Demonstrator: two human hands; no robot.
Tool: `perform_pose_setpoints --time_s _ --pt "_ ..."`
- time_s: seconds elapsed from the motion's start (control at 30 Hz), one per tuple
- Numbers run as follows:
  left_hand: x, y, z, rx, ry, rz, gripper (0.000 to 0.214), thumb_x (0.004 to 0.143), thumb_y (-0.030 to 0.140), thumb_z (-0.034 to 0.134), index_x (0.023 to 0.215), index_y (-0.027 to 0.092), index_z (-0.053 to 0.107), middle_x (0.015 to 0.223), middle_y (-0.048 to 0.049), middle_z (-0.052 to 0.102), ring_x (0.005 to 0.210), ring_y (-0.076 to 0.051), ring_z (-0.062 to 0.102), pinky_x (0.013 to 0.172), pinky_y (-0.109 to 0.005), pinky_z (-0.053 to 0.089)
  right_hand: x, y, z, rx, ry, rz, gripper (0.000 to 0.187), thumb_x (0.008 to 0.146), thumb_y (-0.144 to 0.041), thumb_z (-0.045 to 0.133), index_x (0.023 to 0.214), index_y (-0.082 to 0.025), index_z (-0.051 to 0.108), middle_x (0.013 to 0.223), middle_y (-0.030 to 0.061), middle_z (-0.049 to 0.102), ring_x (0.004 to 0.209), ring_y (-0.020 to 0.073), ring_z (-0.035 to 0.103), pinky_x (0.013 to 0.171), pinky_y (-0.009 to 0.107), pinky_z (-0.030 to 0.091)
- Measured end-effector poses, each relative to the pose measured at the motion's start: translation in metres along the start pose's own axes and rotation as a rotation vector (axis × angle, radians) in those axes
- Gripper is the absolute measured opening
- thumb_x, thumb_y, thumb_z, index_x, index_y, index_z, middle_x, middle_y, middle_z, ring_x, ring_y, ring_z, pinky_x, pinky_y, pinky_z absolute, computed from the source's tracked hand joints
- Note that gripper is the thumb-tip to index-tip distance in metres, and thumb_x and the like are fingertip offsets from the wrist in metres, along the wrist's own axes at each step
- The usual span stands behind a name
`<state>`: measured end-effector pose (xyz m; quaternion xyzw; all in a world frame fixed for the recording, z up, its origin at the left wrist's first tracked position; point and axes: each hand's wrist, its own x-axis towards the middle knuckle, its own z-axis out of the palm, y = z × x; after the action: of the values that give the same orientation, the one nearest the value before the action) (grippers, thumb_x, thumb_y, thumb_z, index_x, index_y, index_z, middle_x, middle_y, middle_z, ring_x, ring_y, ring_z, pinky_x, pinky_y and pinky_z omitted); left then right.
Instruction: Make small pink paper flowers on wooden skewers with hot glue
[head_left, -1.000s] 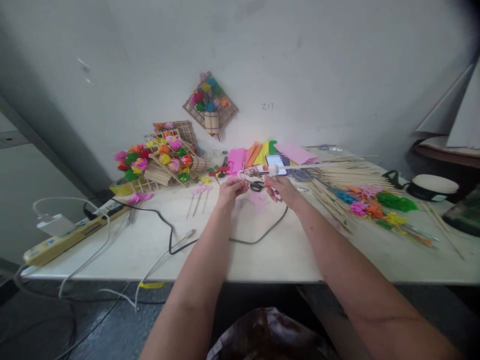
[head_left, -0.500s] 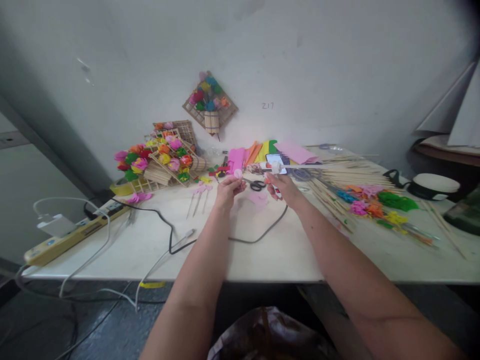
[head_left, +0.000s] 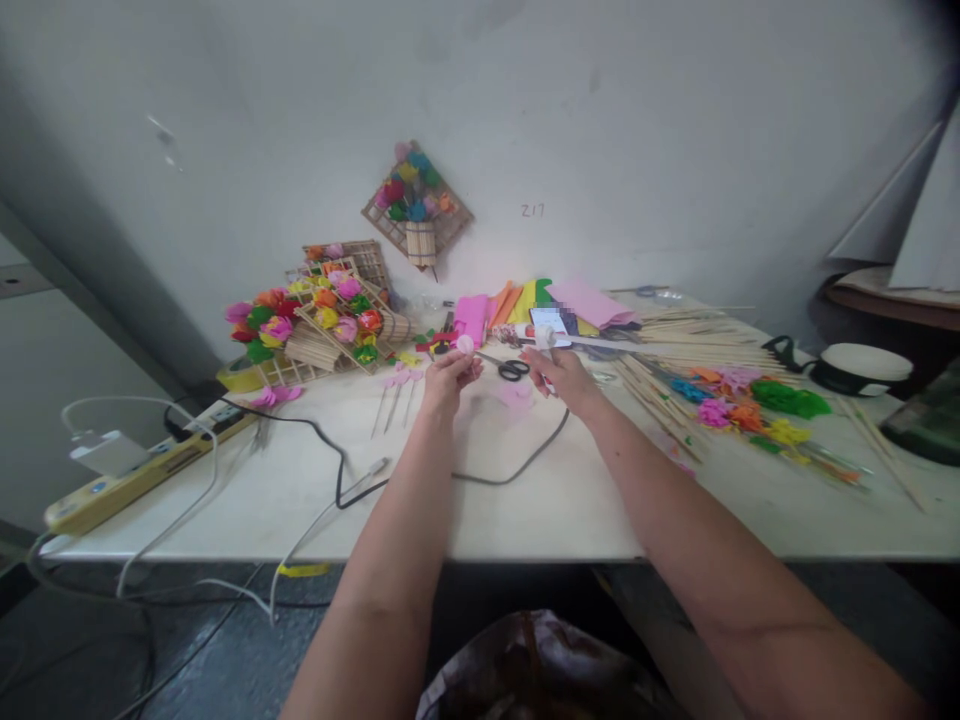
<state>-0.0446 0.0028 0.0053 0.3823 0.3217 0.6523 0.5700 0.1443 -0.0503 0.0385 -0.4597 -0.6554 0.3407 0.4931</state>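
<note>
My left hand [head_left: 451, 378] pinches a small pink paper petal [head_left: 465, 345] between thumb and fingertips above the table. My right hand [head_left: 559, 375] is closed round a white hot glue gun [head_left: 546, 338], with a long glue stick [head_left: 592, 343] jutting from it to the right. A dark cord [head_left: 517, 480] trails down from that hand across the table. Between the two hands lie black-handled scissors [head_left: 514, 370]. Pink paper pieces [head_left: 516, 398] rest on the tabletop just below them. Left of my left hand, several thin sticks with pink petals [head_left: 397, 378] lie side by side.
Bamboo frames with paper flowers [head_left: 330, 320] are heaped at the back left; another frame [head_left: 418, 215] hangs on the wall. A power strip [head_left: 150, 475] lies left. Folded coloured paper [head_left: 471, 320], a phone [head_left: 551, 322], bamboo sticks [head_left: 697, 345] and loose flowers [head_left: 742, 410] spread behind and right.
My left hand has shifted slightly left with the pink petal, widening the gap between the hands. The glue gun has turned a little in my right hand. The view has shifted slightly.
</note>
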Motion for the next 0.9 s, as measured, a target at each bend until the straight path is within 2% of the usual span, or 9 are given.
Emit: perform_pose_setpoints --time_s 0.1,0.2,0.27,0.37,0.47,0.6,0.77,0.9 --pt "0.002 0.008 -0.002 -0.055 0.018 0.021 0.022 0.052 0.017 0.075 0.068 0.012 0.060 0.061 -0.0037 0.066 0.054 -0.011 0.061 0.060 -0.024 0.049 0.003 0.007 0.000 -0.220 0.024 -0.028 0.037 0.079 -0.053 0.048 0.077 -0.019 0.059 0.056 0.0005 0.056 0.051 0.0130 0.050 0.049 0.024 0.037" --pt "0.002 0.021 -0.005 -0.142 0.043 0.053 0.017 0.055 0.013 0.072 0.067 0.014 0.059 0.059 -0.0023 0.065 0.053 -0.010 0.061 0.058 -0.022 0.049 0.008 0.016 0.002 -0.569 0.017 -0.065 0.036 0.081 -0.048 0.049 0.101 -0.020 0.061 0.081 0.0059 0.066 0.075 0.0214 0.060 0.061 0.027 0.040" --pt "0.000 0.033 -0.007 -0.194 0.070 0.069 0.015 0.058 0.010 0.069 0.067 0.015 0.059 0.058 -0.0006 0.064 0.054 -0.009 0.060 0.058 -0.020 0.049 0.010 0.020 0.005 -0.767 -0.027 -0.099 0.039 0.083 -0.044 0.047 0.113 -0.021 0.056 0.098 0.0086 0.066 0.090 0.0254 0.059 0.069 0.030 0.040" --pt "-0.004 0.050 -0.009 -0.243 0.103 0.080 0.012 0.063 0.008 0.065 0.067 0.017 0.058 0.058 0.0022 0.062 0.053 -0.006 0.059 0.057 -0.016 0.049 0.010 0.023 0.014 -0.934 -0.092 -0.150 0.041 0.086 -0.036 0.043 0.124 -0.020 0.048 0.115 0.0110 0.060 0.101 0.0267 0.056 0.077 0.033 0.039" --pt "-0.007 0.063 -0.009 -0.244 0.107 0.058 0.011 0.067 0.007 0.061 0.067 0.017 0.058 0.057 0.0027 0.061 0.050 -0.005 0.056 0.052 -0.014 0.047 0.007 0.021 0.028 -1.017 -0.154 -0.186 0.046 0.087 -0.033 0.040 0.131 -0.017 0.039 0.121 0.0147 0.056 0.105 0.0272 0.054 0.080 0.036 0.039" --pt "-0.011 0.069 -0.002 -0.184 0.057 0.007 0.011 0.067 0.005 0.060 0.066 0.016 0.059 0.056 0.0008 0.061 0.050 -0.006 0.057 0.053 -0.015 0.048 0.006 0.017 0.052 -1.067 -0.251 -0.208 0.048 0.089 -0.034 0.037 0.133 -0.014 0.034 0.113 0.0165 0.058 0.103 0.0282 0.054 0.078 0.037 0.041" --pt "-0.016 0.061 0.014 -0.106 0.015 0.003 0.010 0.064 0.007 0.064 0.066 0.015 0.058 0.058 -0.0006 0.062 0.050 -0.008 0.058 0.053 -0.018 0.049 0.009 0.020 0.079 -1.109 -0.318 -0.227 0.046 0.089 -0.029 0.038 0.132 -0.012 0.035 0.113 0.0168 0.057 0.104 0.0274 0.053 0.078 0.036 0.042" --pt "-0.018 0.048 0.026 -0.068 -0.014 0.009 0.013 0.060 0.011 0.069 0.066 0.015 0.058 0.058 -0.0010 0.063 0.051 -0.009 0.060 0.054 -0.020 0.049 0.007 0.022 0.087 -1.126 -0.339 -0.208 0.040 0.088 -0.024 0.038 0.127 -0.014 0.042 0.113 0.0149 0.057 0.102 0.0261 0.053 0.075 0.035 0.044"
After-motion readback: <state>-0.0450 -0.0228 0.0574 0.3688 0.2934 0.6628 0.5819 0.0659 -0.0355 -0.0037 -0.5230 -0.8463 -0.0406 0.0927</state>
